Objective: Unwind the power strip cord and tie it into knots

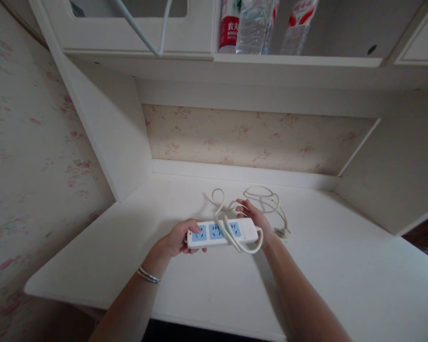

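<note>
- One power strip above the tabletop's middle, long axis roughly along the front edge, cord exiting rightward.
- Left grip pinches the left end; right grip, fingers parted, beside the other.
- Floral wallpaper beyond the back edge.

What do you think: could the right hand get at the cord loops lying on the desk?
Probably yes: the right hand looks open beside the cord loops, with nothing visibly between, while the left hand grips the power strip.
</note>
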{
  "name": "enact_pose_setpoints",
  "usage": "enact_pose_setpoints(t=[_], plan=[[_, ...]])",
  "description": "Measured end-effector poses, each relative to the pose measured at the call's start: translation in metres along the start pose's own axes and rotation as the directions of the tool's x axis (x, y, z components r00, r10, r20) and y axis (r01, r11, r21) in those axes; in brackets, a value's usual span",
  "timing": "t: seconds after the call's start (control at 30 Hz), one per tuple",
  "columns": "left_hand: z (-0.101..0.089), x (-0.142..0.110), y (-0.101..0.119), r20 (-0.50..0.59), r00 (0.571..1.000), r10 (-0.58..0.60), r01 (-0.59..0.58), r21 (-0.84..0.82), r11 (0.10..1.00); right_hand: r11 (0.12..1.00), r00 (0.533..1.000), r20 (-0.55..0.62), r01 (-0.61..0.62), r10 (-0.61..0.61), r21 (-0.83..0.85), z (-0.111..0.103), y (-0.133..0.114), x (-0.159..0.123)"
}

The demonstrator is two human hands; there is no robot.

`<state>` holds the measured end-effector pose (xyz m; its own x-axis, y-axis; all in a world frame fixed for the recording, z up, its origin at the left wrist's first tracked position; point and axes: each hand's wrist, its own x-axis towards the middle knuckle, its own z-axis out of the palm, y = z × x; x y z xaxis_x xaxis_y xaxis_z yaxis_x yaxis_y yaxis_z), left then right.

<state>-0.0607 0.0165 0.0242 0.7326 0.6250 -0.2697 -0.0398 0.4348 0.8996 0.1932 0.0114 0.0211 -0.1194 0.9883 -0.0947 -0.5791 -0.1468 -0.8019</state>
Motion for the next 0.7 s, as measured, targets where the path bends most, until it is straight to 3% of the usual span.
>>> enact_pose_setpoints(t=[0.1, 0.2, 0.33, 0.43, 0.7], plan=[[-0.008, -0.007, 0.003, 0.056, 0.998, -0.009, -0.001, 0.171, 0.985, 0.998, 1.000, 0.001, 0.013, -0.013, -0.054, -0.002, 0.003, 0.001], [-0.008, -0.013, 0.007, 0.014, 1.000, -0.028, 0.022, 0.314, 0.949, 0.976, 0.999, 0.051, -0.001, 0.012, -0.218, 0.003, 0.012, -0.002], [-0.001, -0.014, 0.010, -0.058, 0.997, -0.059, 0.076, 0.360, 0.930, 0.933, 0.987, 0.103, -0.079, 0.122, -0.352, 0.013, 0.023, -0.007], [0.003, -0.014, 0.012, -0.073, 0.995, -0.063, 0.085, 0.359, 0.929, 0.930, 0.978, 0.141, -0.094, 0.153, -0.356, 0.018, 0.025, -0.009], [0.006, -0.016, 0.015, -0.058, 0.997, -0.059, 0.077, 0.376, 0.923, 0.969, 0.977, 0.198, -0.036, 0.086, -0.242, 0.019, 0.017, -0.012]])
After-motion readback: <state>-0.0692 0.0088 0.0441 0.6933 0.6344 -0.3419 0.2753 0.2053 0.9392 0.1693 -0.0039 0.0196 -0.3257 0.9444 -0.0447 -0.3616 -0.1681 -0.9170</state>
